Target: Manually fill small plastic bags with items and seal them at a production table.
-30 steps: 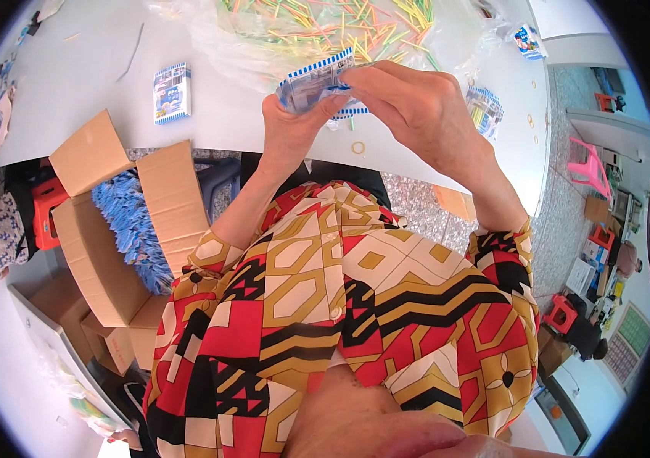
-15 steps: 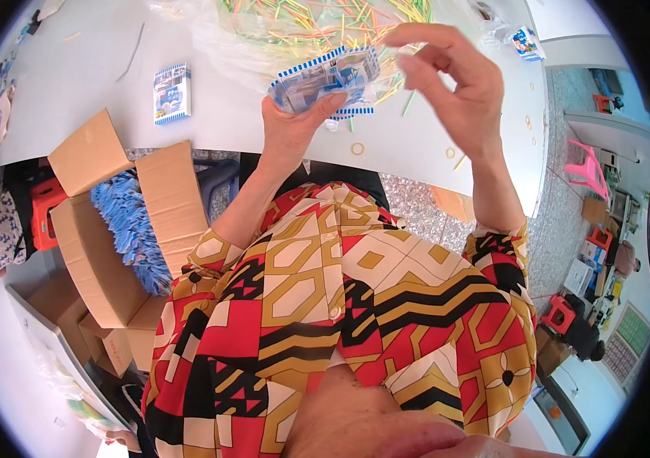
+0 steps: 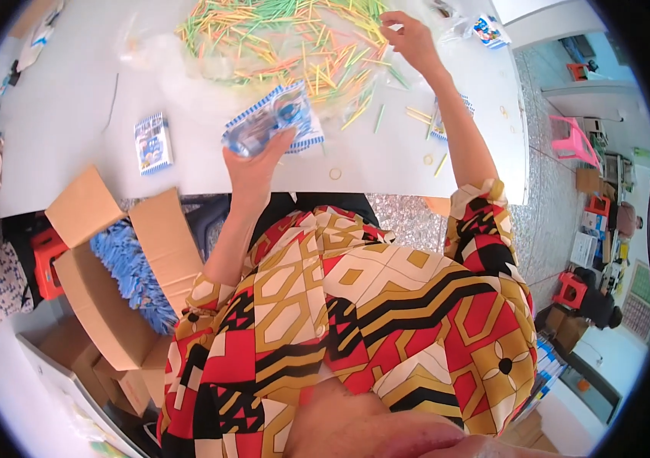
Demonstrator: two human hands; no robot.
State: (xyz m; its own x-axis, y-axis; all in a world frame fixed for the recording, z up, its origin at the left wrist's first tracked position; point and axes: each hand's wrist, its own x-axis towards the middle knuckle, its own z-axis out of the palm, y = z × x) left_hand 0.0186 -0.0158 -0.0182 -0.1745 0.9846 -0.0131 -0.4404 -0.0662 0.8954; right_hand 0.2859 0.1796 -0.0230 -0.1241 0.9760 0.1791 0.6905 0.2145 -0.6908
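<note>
My left hand point(image 3: 252, 172) grips a blue-and-white printed plastic packet point(image 3: 294, 111) with a clear front, thumb across its lower edge. The packet is tilted above the table, and what lies inside is not clear. Farther off to the right, my right hand point(image 3: 419, 47) reaches to the edge of a wide pile of thin sticks point(image 3: 271, 42) in green, yellow, orange and pink. Its thumb and forefinger look parted, with nothing visible between them. Some sticks lie loose on the near side of the pile, on and around crumpled clear plastic.
A blue-and-white packet point(image 3: 152, 143) lies left on the white table point(image 3: 195, 164); another point(image 3: 439, 126) is partly under my right forearm. Rubber bands point(image 3: 335, 174) dot the near edge. An open carton point(image 3: 100, 305) holds blue packets point(image 3: 130, 263). Another person sits far left point(image 3: 1, 278).
My right hand has moved away from the packet, out to the stick pile. My left hand still grips the packet, now farther left. The view has shifted, showing more of the pile.
</note>
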